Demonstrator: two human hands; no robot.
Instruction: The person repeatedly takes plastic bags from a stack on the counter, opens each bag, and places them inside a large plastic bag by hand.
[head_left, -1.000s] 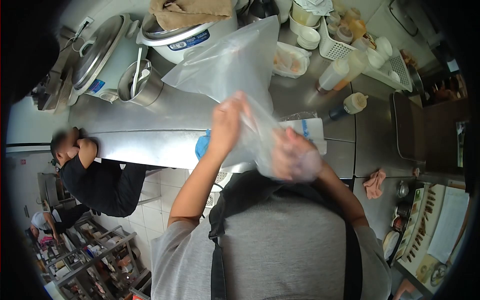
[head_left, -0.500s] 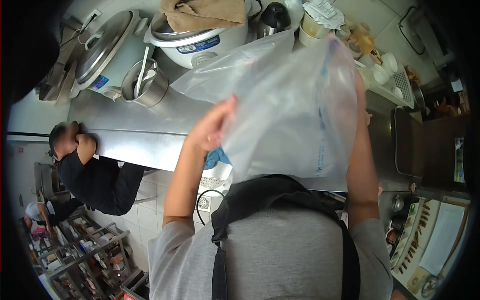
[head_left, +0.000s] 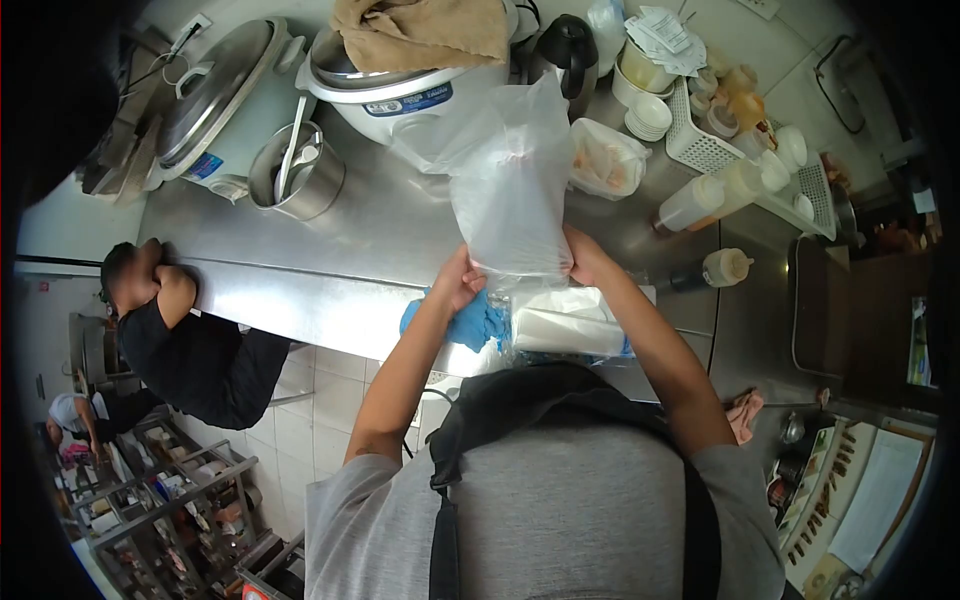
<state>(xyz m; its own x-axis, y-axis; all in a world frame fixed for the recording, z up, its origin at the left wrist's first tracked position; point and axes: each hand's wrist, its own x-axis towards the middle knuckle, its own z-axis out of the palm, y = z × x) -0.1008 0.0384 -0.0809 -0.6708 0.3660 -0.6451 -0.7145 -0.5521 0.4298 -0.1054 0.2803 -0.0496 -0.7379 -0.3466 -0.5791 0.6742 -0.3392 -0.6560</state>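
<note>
A clear plastic bag (head_left: 515, 200) spreads out over the steel counter (head_left: 380, 215), its near edge gripped at both corners. My left hand (head_left: 462, 280) is closed on the left corner, just above a crumpled blue cloth or plastic (head_left: 465, 322). On the other side, my right hand (head_left: 585, 257) pinches the right corner. Below the held bag lies a stack of folded white plastic bags (head_left: 565, 322) at the counter's near edge. The far end of the held bag partly covers the front of a white rice cooker (head_left: 400, 95).
Along the back stand another large cooker (head_left: 225, 110), a steel pot with utensils (head_left: 315, 180) and a black flask (head_left: 565, 55). To the right are a plastic tub (head_left: 607, 160), squeeze bottles (head_left: 690, 203) and a white basket (head_left: 695, 140). A person in black (head_left: 200, 350) leans on the counter's left end.
The bag has come down and away from my chest, now stretched forward over the counter. Both hands have moved closer together, uncovering the folded bags and the tub.
</note>
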